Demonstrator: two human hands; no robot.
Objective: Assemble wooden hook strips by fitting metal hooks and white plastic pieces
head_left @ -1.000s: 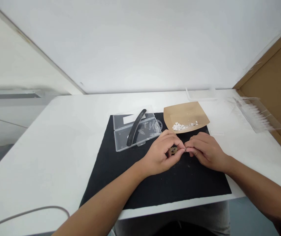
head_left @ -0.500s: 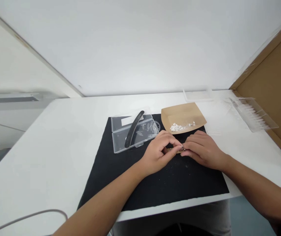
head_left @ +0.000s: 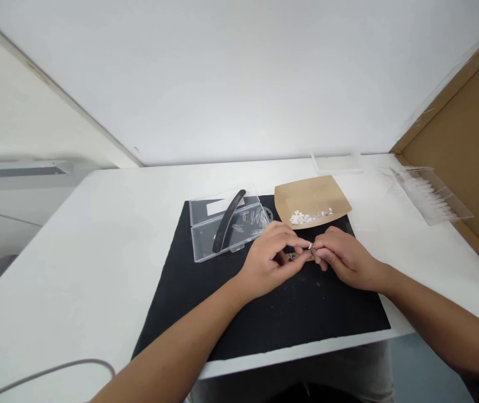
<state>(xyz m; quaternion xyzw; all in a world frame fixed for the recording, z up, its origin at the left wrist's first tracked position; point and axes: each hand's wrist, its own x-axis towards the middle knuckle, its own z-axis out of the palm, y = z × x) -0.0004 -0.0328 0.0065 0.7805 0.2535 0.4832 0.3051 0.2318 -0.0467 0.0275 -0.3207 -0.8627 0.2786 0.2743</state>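
Thumb and fingers of my left hand [head_left: 275, 254] are pinched round a small white piece [head_left: 310, 245] above the black mat [head_left: 264, 319]. My right hand [head_left: 344, 256] is closed on a thin dark metal item [head_left: 315, 248] whose tip meets the white piece; most of it is hidden by the fingers. Under the fingertips, partly covered, lies a small brown object [head_left: 292, 257] with shiny bits on it. Just beyond my hands stands a brown paper tray [head_left: 313, 193] with a heap of small white pieces [head_left: 301, 217].
At the mat's back left, an open clear plastic case [head_left: 206, 240] holds clear slivers, with a curved black file [head_left: 228, 221] across it. A clear box of pale tips [head_left: 430, 196] is at the right. A cable [head_left: 67, 365] lies front left.
The fingers of my right hand have shifted and curled differently round the dark item. The white piece at my left fingertips now shows more clearly, and so does the brown object below.
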